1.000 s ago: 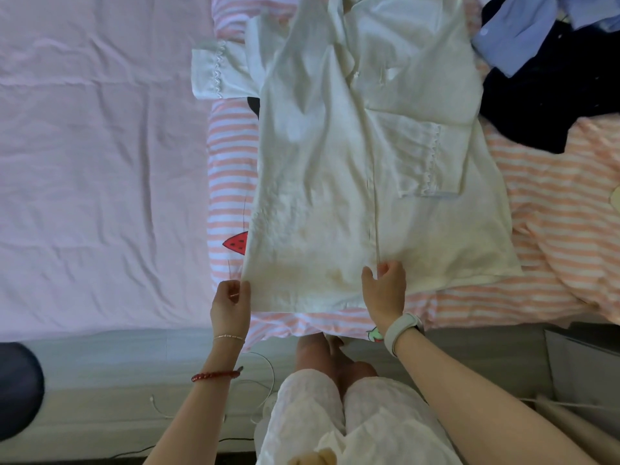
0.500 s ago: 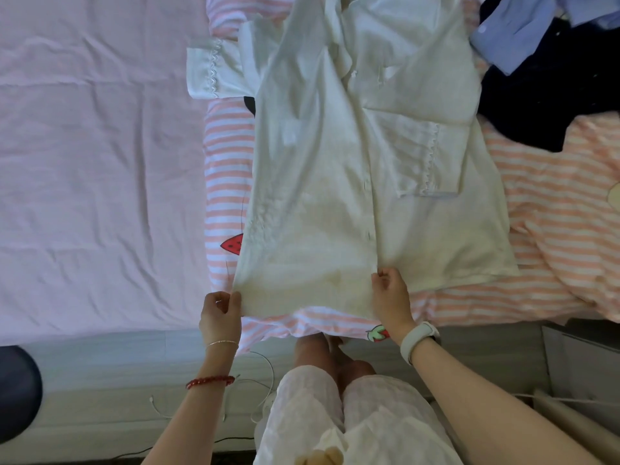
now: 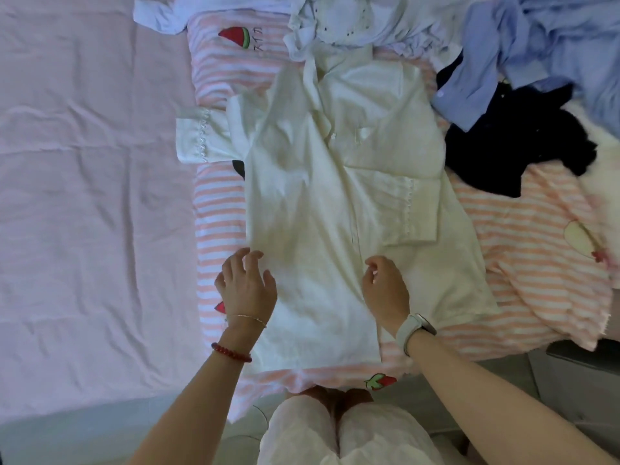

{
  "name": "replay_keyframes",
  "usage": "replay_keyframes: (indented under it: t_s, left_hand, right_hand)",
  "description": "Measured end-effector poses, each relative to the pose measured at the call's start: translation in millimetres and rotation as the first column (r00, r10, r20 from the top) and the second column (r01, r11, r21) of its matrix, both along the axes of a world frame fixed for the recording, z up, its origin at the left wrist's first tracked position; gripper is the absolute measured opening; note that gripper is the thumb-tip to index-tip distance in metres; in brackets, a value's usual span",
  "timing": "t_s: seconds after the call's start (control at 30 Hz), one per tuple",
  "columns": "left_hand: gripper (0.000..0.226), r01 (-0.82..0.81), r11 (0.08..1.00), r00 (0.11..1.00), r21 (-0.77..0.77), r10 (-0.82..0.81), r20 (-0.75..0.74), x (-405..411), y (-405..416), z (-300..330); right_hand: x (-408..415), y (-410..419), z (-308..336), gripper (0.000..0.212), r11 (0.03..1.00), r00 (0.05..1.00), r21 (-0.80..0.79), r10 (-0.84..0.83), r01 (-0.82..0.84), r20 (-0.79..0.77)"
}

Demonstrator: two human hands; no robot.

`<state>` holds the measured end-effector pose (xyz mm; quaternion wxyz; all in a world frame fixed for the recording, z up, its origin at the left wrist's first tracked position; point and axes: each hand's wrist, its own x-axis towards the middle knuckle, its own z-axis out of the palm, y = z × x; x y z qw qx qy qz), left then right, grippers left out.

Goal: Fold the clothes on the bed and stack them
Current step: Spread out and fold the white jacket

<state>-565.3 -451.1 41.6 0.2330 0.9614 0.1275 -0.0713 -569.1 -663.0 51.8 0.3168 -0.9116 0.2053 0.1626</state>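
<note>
A cream button-up shirt lies spread on a pink-striped blanket at the near edge of the bed. The person's left hand hovers at the shirt's left side, fingers spread and loosely bent, holding nothing. The right hand rests near the shirt's middle, fingers loosely curled; whether it pinches the fabric cannot be told.

The left sleeve sticks out unfolded, while the right sleeve is already folded in. The thin cloth will likely bunch or skew if the side panel is flipped unevenly. The shirt's hem lies close to the blanket's near edge, so it could slip off. A blue shirt and a dark garment crowd the far right. Open pink sheet on the left offers room for stacking.
</note>
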Motion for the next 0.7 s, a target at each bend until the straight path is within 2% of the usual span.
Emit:
replay_keyframes:
  t_s: [0.17, 0.4, 0.53, 0.6, 0.7]
  left_hand:
    - [0.027, 0.143, 0.989, 0.985, 0.039, -0.146, 0.096, 106.3, -6.6, 5.9]
    - [0.031, 0.351, 0.933, 0.921, 0.074, -0.359, 0.149, 231.7, -23.8, 12.0]
    - [0.031, 0.445, 0.888, 0.876, 0.116, -0.459, 0.15, 287.6, -33.1, 1.4]
    - [0.031, 0.519, 0.844, 0.83, 0.133, -0.535, 0.157, 314.5, -36.8, -5.8]
    - [0.042, 0.681, 0.713, 0.704, 0.167, -0.7, 0.12, 355.3, -47.1, -15.6]
  right_hand:
    - [96.2, 10.9, 0.8, 0.024, 0.993, 0.987, 0.099, 0.048, -0.063, 0.151]
    - [215.2, 11.5, -9.3, 0.028, 0.985, 0.98, 0.16, 0.034, -0.066, 0.197]
    - [268.7, 12.4, -21.3, 0.028, 0.98, 0.974, 0.152, 0.093, -0.126, 0.208]
    - [289.3, 11.4, -27.0, 0.03, 0.976, 0.973, 0.163, 0.108, -0.143, 0.203]
    - [316.2, 4.5, -36.6, 0.033, 0.976, 0.964, 0.131, 0.139, -0.171, 0.225]
